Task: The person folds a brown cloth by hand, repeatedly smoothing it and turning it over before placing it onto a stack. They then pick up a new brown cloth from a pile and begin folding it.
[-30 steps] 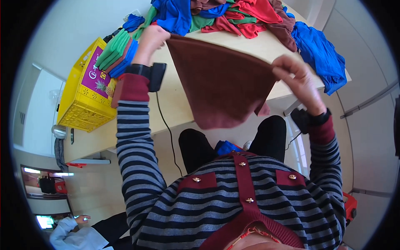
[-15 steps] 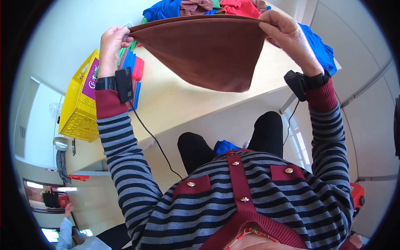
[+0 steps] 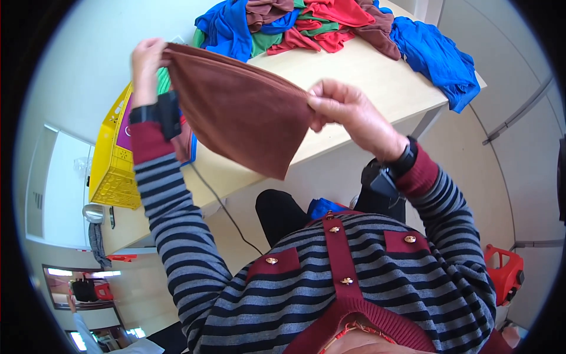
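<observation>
A folded brown cloth [image 3: 242, 112] hangs in the air over the front of the table, stretched at a slant between my hands. My left hand [image 3: 147, 65], farther away and higher, grips its upper left corner; that hand is a little blurred. Nearer to me, my right hand [image 3: 348, 112] pinches the upper right corner between thumb and fingers. The cloth's loose lower part droops toward me. Behind my left wrist, a stack of folded cloths [image 3: 190, 144] on the table is mostly hidden.
A heap of crumpled red, brown, green and blue cloths [image 3: 318, 26] lies along the table's far side. A blue cloth [image 3: 439, 62] hangs over the right end of the table [image 3: 354, 65]. On the left stands a yellow plastic crate [image 3: 115, 177]. A cable [image 3: 218, 197] runs from my left wrist.
My right hand has come down, inward and closer to me, tilting the cloth, which was level before. My left hand has shifted slightly left. More of the heap shows now.
</observation>
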`<state>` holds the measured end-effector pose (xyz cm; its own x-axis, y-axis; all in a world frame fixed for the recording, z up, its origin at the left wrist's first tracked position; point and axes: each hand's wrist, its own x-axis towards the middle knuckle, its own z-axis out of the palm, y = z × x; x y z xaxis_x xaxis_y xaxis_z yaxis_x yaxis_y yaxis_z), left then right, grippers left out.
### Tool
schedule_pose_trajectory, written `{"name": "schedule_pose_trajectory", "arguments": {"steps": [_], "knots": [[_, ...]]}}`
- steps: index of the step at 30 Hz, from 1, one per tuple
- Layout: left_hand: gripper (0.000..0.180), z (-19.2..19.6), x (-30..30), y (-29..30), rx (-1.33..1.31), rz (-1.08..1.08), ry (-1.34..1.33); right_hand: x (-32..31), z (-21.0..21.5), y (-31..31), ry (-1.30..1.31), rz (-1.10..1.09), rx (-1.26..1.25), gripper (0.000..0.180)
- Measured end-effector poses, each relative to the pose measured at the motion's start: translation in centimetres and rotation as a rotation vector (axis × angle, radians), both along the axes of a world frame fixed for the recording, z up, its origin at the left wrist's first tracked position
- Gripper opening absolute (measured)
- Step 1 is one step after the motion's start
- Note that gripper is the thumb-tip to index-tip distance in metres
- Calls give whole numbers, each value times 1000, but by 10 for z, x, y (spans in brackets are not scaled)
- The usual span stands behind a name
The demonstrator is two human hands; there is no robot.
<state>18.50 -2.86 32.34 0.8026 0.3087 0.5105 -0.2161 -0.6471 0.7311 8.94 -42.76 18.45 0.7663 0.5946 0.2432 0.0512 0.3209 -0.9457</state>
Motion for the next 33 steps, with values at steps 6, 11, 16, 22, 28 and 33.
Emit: {"name": "schedule_pose_trajectory", "arguments": {"steps": [6,11,16,22,28,33], "knots": [[33,-135,103,-87,-185,-477,-72,16,-123,-11,383,-312,-9,12],[26,-219,68,-114,-216,-493,196,32,-205,-32,483,-494,-196,11],[17,-268,-71,-114,35,-261,163,37,-218,-40,350,-541,-245,10],[42,-311,-191,-150,530,-104,30,42,-200,-30,185,-480,-260,15],[55,-346,-200,-157,771,-29,0,50,-168,-25,241,-247,-246,23],[41,-344,-180,-135,705,37,-35,65,-129,-12,254,-131,-147,24]]}}
